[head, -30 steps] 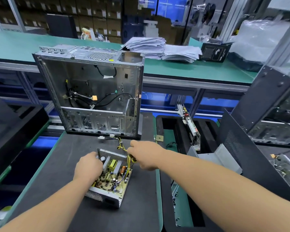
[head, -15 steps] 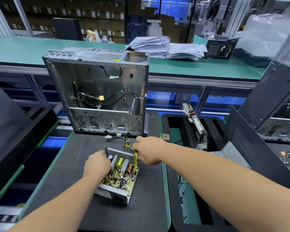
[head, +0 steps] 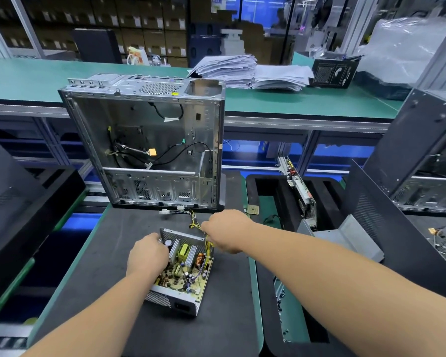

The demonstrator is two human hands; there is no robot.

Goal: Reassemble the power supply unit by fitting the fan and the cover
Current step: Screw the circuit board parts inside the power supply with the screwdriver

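Two hands meet over the open grey metal power supply unit [head: 183, 274] lying on the dark-matted counter [head: 108, 266]: the left hand [head: 147, 256] curls over its left wall, while the right hand [head: 225, 229] pinches the yellow wire bundle [head: 207, 242] at its far right corner.

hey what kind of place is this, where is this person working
Most likely an electronics assembly or repair line. An opened power supply unit sits on a dark anti-static mat, a stripped computer case stands behind it, and stacked paperwork lies on a long green bench.
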